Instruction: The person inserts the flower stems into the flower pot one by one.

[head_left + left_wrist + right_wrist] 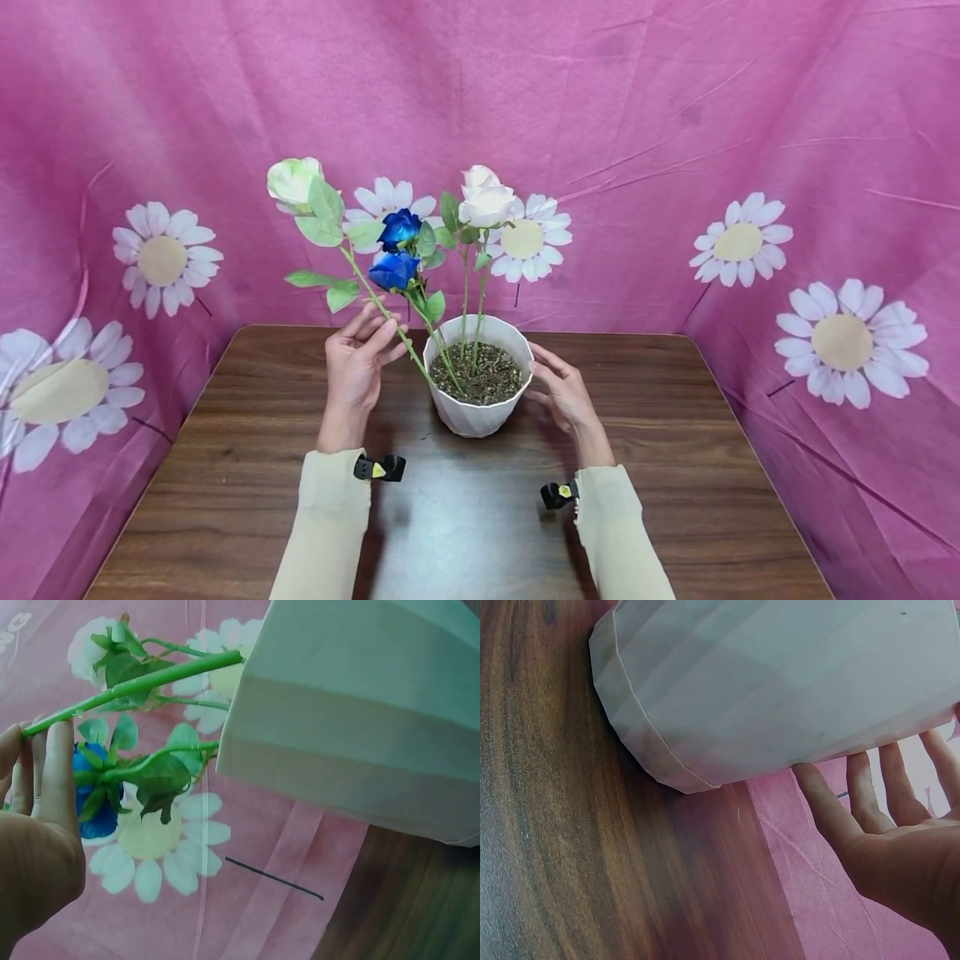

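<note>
My left hand [356, 358] pinches the green stem [150, 681] of an artificial rose [295, 183] with a pale green and white bloom. The rose leans to the left, and its stem's lower end meets the left rim of the white faceted pot [476, 419]; I cannot tell whether it is inside. Against the pot's right side rest the fingertips of my right hand [566, 396], fingers spread and nearly straight. Two blue roses [393, 272] and white roses [486, 200] stand in the dark granular soil [487, 375].
The pot stands on a dark wooden table [660, 500], toward its far edge. Behind and at both sides hangs a pink cloth [630, 100] printed with large white daisies. Each wrist wears a small black camera.
</note>
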The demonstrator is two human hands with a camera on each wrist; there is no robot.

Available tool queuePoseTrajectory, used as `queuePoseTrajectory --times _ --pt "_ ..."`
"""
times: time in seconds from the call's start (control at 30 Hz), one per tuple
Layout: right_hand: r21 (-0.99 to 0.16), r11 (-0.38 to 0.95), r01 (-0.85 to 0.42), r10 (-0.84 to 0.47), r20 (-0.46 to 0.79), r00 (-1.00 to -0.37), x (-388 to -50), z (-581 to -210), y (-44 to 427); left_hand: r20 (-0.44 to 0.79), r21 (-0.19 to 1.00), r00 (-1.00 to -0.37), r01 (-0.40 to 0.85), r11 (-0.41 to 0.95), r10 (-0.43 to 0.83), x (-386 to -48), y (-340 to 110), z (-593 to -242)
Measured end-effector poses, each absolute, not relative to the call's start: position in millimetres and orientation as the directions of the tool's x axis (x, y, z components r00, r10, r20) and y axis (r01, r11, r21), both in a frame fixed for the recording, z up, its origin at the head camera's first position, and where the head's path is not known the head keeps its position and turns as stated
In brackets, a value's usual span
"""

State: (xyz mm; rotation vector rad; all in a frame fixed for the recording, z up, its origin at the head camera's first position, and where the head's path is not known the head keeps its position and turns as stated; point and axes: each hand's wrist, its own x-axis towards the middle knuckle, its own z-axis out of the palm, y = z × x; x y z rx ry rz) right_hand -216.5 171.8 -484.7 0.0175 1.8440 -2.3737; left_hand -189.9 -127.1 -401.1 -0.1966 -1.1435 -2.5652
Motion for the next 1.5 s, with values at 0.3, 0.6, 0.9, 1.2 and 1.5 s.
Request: queuePoseTrajectory --times 0.3,0.6,0.9,1.2,1.5 --pt "-0.964 -0.241 0.109 -0.108 -0.085 -0.991 -216 -484 172 0.308 0.711 -0.928 0.372 -0.597 -0.211 -193 -111 -399" --pt "-0.964 -0.241 0.116 -0.101 -0.093 -0.990 -216 -482 172 0.333 0.748 -0.925 0.378 -0.546 -0.184 -196 -96 -401" --pt "-0.963 -0.245 0.113 -0.095 -0.093 -0.991 -216 -481 172 0.235 0.801 -0.960 0.279 -0.530 -0.151 -201 -83 -405" --pt "-0.959 -0.256 0.121 -0.086 -0.102 -0.991 -217 -483 171 0.140 0.849 -0.984 0.177 -0.498 -0.111 -205 -72 -408" --pt "-0.961 -0.253 0.113 -0.095 -0.092 -0.991 -215 -484 171 0.066 0.886 -0.994 0.099 -0.454 -0.089 -210 -62 -411"
